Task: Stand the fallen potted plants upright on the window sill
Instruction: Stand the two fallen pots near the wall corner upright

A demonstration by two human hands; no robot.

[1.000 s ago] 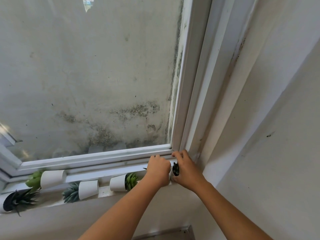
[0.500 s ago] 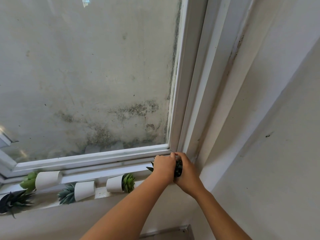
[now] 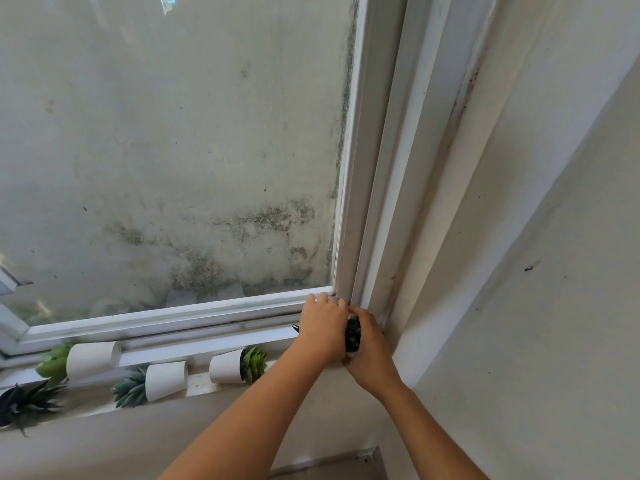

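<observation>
At the right end of the window sill [image 3: 197, 382], my left hand [image 3: 322, 327] and my right hand [image 3: 369, 344] are cupped together around a small potted plant [image 3: 353, 336]. Only its dark leaves show between my palms; the pot is hidden. Left of my hands, three white pots lie on their sides: one with a bright green rosette [image 3: 239, 365], one with a blue-green succulent [image 3: 152, 381], one with a light green plant [image 3: 79, 360]. A dark spiky plant [image 3: 24, 403] sits at the far left edge, its pot out of view.
The window glass and its white frame [image 3: 173, 313] rise directly behind the narrow sill. The frame's vertical post [image 3: 367, 202] and a side wall [image 3: 519, 271] close off the right corner next to my hands.
My two hands have closed in together around the dark plant at the right corner, hiding more of it. The other pots have not moved.
</observation>
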